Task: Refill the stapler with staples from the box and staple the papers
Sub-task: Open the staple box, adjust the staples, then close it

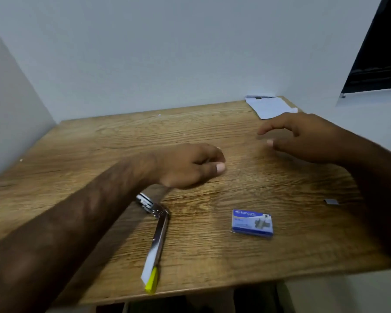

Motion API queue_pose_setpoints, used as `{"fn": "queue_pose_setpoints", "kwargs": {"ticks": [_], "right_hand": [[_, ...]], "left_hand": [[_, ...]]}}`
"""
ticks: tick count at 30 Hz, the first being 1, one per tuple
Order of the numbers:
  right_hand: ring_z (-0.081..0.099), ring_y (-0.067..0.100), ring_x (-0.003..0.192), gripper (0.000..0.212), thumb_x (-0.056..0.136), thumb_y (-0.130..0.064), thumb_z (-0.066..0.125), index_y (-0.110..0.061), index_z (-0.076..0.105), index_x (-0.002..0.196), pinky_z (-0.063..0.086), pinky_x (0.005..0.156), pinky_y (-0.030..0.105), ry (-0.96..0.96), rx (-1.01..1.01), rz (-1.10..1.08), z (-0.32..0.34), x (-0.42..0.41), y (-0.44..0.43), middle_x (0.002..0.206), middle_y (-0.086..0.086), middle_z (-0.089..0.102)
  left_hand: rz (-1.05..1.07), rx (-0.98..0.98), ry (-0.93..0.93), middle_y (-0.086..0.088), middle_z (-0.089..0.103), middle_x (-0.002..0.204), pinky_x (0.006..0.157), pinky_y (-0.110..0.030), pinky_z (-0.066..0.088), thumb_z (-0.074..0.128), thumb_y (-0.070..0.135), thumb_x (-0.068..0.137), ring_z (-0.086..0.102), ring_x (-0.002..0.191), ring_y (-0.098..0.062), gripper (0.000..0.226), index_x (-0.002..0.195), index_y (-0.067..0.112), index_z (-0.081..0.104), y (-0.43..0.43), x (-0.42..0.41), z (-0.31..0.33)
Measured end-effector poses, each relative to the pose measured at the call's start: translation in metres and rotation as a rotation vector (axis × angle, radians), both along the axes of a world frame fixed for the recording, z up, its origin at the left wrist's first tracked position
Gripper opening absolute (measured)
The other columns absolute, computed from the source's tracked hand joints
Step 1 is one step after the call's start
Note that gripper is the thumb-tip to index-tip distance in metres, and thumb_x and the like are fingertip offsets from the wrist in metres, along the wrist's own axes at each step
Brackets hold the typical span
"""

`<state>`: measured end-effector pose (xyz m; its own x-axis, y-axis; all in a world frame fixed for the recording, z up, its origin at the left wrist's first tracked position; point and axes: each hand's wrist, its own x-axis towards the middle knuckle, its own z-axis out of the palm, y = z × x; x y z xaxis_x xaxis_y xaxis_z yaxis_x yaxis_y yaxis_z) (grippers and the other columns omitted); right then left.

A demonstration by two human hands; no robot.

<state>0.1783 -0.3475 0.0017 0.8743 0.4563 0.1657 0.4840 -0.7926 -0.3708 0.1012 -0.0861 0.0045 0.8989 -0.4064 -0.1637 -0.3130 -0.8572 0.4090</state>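
A metal stapler (155, 240) with a yellow tip lies swung wide open on the wooden table (99, 145), near the front edge; my left forearm covers part of its hinge end. To its right sits a small blue staple box (252, 222), closed. White papers (269, 106) lie at the table's far right corner. My left hand (190, 166) hovers over the table's middle, fingers loosely curled, holding nothing. My right hand (303, 136) is above the table just in front of the papers, fingers apart and curved, empty.
Pale walls close in the table at the back and left. A small grey strip (331, 201), possibly staples, lies near the right edge beside my right arm. A dark window (379, 53) is at the upper right.
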Motion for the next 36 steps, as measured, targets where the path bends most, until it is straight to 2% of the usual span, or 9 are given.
{"fn": "queue_pose_setpoints", "kwargs": {"ticks": [3,7,9,12,17,20,23,29,36], "right_hand": [[0.053,0.000,0.083,0.028,0.092,-0.024,0.065,-0.036,0.069,0.117,0.036,0.073,0.022,0.002,0.021,0.009,-0.002,-0.010,0.000,0.119,-0.016,0.060],[0.055,0.006,0.111,0.023,0.091,-0.030,0.067,-0.039,0.071,0.113,0.038,0.085,0.026,0.081,0.113,0.019,0.008,-0.025,-0.012,0.123,-0.013,0.064],[0.057,-0.004,0.105,0.022,0.091,-0.032,0.068,-0.039,0.072,0.112,0.040,0.083,0.021,0.127,0.158,0.059,0.011,-0.038,-0.019,0.117,-0.016,0.067],[0.059,-0.014,0.092,0.021,0.089,-0.031,0.070,-0.039,0.073,0.108,0.042,0.075,0.017,0.149,0.174,0.080,0.011,-0.054,-0.026,0.105,-0.020,0.068],[0.062,-0.011,0.086,0.024,0.083,-0.042,0.071,-0.043,0.072,0.108,0.044,0.072,0.020,0.198,0.136,0.067,0.014,-0.074,-0.044,0.099,-0.017,0.072],[0.063,-0.010,0.080,0.030,0.075,-0.052,0.071,-0.046,0.073,0.104,0.041,0.068,0.018,0.215,0.142,0.073,0.018,-0.086,-0.052,0.093,-0.016,0.072],[0.062,-0.005,0.095,0.044,0.063,-0.070,0.064,-0.053,0.070,0.104,0.042,0.073,0.020,0.232,0.063,0.116,0.019,-0.098,-0.057,0.106,-0.023,0.069],[0.054,-0.009,0.107,0.045,0.065,-0.071,0.062,-0.058,0.064,0.109,0.047,0.078,0.021,0.189,-0.048,0.187,0.019,-0.114,-0.053,0.113,-0.034,0.062],[0.052,-0.012,0.108,0.049,0.062,-0.074,0.059,-0.061,0.062,0.109,0.046,0.078,0.020,0.196,-0.061,0.233,0.018,-0.120,-0.044,0.114,-0.036,0.062]], "left_hand": [[0.039,-0.022,-0.005,0.010,0.062,0.137,0.115,-0.043,0.038,0.040,0.051,0.101,0.056,0.127,-0.011,0.040,0.130,0.032,0.060,0.010,-0.002,-0.004],[0.026,-0.039,0.057,-0.001,0.071,0.100,0.094,-0.051,0.054,0.040,0.051,0.098,0.065,0.090,-0.013,0.038,0.111,0.026,0.066,0.009,-0.005,0.007],[0.001,-0.033,0.068,-0.007,0.069,0.088,0.084,-0.048,0.058,0.043,0.048,0.100,0.061,0.076,-0.013,0.033,0.103,0.024,0.066,0.005,-0.007,0.010],[-0.017,-0.007,0.043,0.009,0.066,0.085,0.080,-0.040,0.056,0.049,0.057,0.093,0.061,0.075,-0.008,0.030,0.096,0.032,0.065,0.003,-0.012,0.009],[-0.063,0.039,-0.026,0.009,0.068,0.113,0.097,-0.045,0.052,0.045,0.068,0.087,0.065,0.107,-0.013,0.046,0.108,0.034,0.067,-0.012,-0.026,0.011],[-0.108,0.088,-0.054,0.016,0.066,0.113,0.096,-0.042,0.052,0.039,0.077,0.082,0.063,0.106,-0.006,0.052,0.110,0.043,0.065,-0.021,-0.039,0.015],[-0.154,0.101,-0.051,0.018,0.062,0.117,0.093,-0.034,0.051,0.044,0.072,0.088,0.060,0.105,-0.002,0.045,0.115,0.043,0.065,-0.026,-0.052,0.017],[-0.193,0.099,-0.044,0.014,0.056,0.133,0.098,-0.030,0.047,0.056,0.066,0.087,0.054,0.117,-0.005,0.053,0.131,0.035,0.058,-0.020,-0.068,0.013],[-0.040,0.385,-0.016,0.015,0.031,0.155,0.115,-0.049,0.038,0.056,0.091,0.061,0.034,0.142,-0.013,0.109,0.151,0.043,0.018,0.014,-0.091,0.015]]}}
